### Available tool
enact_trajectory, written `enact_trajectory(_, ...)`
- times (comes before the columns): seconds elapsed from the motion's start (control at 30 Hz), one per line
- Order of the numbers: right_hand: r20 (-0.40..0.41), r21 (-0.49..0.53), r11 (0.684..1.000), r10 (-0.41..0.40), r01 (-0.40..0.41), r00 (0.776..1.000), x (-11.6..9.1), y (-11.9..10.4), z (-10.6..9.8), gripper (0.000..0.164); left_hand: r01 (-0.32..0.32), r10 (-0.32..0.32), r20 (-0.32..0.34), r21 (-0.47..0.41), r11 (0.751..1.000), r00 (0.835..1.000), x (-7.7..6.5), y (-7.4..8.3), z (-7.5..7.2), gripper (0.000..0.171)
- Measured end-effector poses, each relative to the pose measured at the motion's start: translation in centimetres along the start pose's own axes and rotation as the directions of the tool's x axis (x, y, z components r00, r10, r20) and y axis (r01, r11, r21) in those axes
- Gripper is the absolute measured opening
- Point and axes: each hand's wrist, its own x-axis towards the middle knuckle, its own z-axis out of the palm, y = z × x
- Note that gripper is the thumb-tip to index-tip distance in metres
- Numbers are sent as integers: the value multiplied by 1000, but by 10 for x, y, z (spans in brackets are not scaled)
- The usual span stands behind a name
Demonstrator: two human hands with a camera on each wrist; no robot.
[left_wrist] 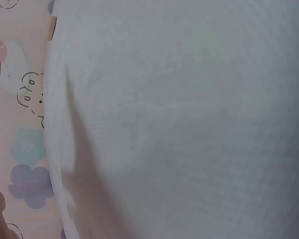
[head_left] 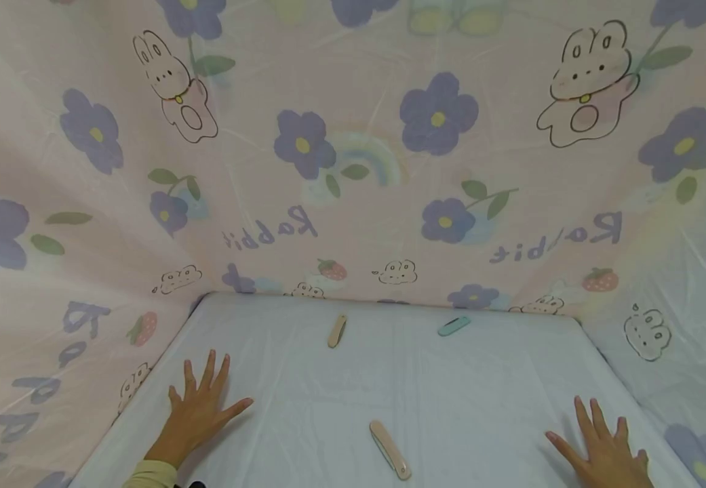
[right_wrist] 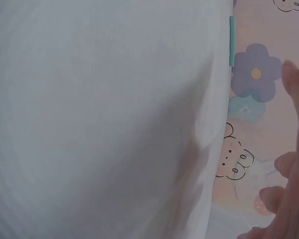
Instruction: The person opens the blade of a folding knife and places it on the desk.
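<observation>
Three folded pocket knives lie apart on a white-covered table [head_left: 304,400]. A tan knife [head_left: 337,331] is at the back left of centre, a teal knife [head_left: 454,326] at the back right, and a pinkish-beige knife [head_left: 390,449] near the front middle. My left hand [head_left: 197,411] is spread over the table's left side, fingers straight, holding nothing. Over the right side my right hand [head_left: 605,444] is spread likewise, holding nothing. In the right wrist view the teal knife [right_wrist: 232,41] shows as a thin strip, beside the fingers [right_wrist: 296,89].
A printed curtain [head_left: 365,203] with rabbits, flowers and strawberries rises behind the table and along both sides. A yellowish sleeve cuff [head_left: 152,472] covers the left wrist, with a small dark object [head_left: 197,484] beside it at the bottom edge.
</observation>
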Motion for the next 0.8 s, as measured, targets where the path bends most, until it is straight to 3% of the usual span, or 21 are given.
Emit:
enact_trajectory(0.3,18,35,999,-21,20,1000,-8,-2,-2,107,-8,8,6,1,1000,1000,0,3,1,98)
enact_trajectory(0.57,94,2,999,36,-36,995,-12,3,-1,113,-4,4,22,-1,1000,1000,3,2,11,100)
enact_trajectory(0.8,-14,-4,996,-90,90,996,-21,5,-1,100,-15,16,13,-12,1000,1000,4,8,14,96)
